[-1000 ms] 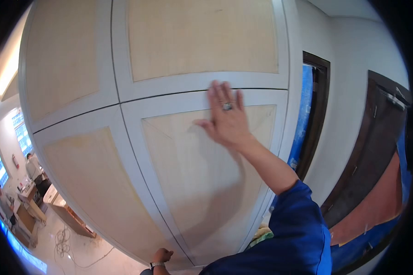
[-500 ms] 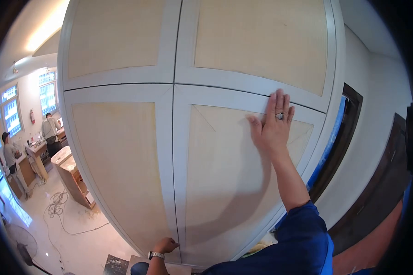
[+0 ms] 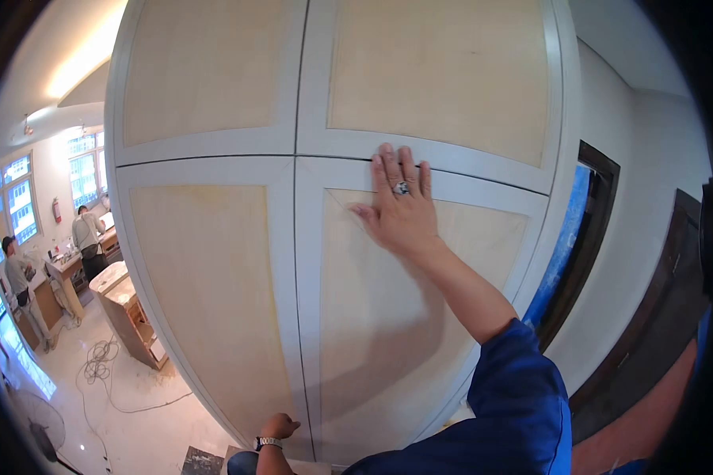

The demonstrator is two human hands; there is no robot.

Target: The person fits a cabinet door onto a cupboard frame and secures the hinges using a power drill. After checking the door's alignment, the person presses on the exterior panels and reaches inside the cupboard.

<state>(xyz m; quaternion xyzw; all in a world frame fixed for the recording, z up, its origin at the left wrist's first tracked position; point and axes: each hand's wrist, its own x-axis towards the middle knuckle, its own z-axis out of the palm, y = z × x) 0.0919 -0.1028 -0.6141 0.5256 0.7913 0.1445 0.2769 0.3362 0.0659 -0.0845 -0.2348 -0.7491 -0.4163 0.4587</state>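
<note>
A tall cabinet front with white frames and pale wood panels (image 3: 388, 301) fills the middle of the view, split by thin dark gaps. My right hand (image 3: 400, 202), with a ring on one finger, lies flat with fingers spread across the top rail of the lower right door (image 3: 483, 190); its fingertips reach over the horizontal gap. Low down, my left hand (image 3: 280, 426), a watch at its wrist, is beside the vertical gap at the lower left door (image 3: 214, 317). Its fingers look curled, and whether they hold anything is hidden.
Two people (image 3: 87, 237) work at benches at the far left. A wooden box unit (image 3: 127, 309), a tangled cable (image 3: 99, 362) on the floor and a fan (image 3: 40, 419) are also at left. Dark door frames (image 3: 598, 237) stand at right.
My right hand has slid left along the top rail, nearer the vertical gap. My left hand has shifted slightly left, away from that gap. The view has moved a little.
</note>
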